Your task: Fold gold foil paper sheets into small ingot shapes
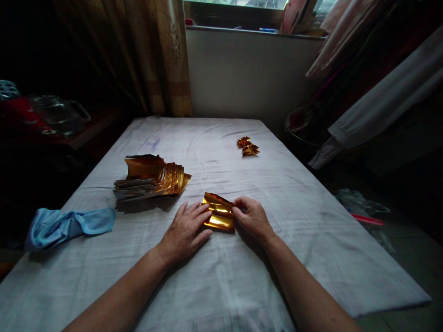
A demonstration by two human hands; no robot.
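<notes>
A sheet of shiny gold foil paper with creases across it lies in front of me on the cloth-covered table. My left hand rests flat at its left edge, fingers stretched out and fingertips on the foil. At the right edge, my right hand pinches the sheet between thumb and bent fingers. Left of my hands sits a fanned stack of gold foil papers. Farther off to the right stand a few folded gold foil pieces.
A crumpled blue cloth lies on the white tablecloth at the left. Beyond the left edge stands a glass jug on a side table. Clothes hang at the right, above a plastic bag on the floor.
</notes>
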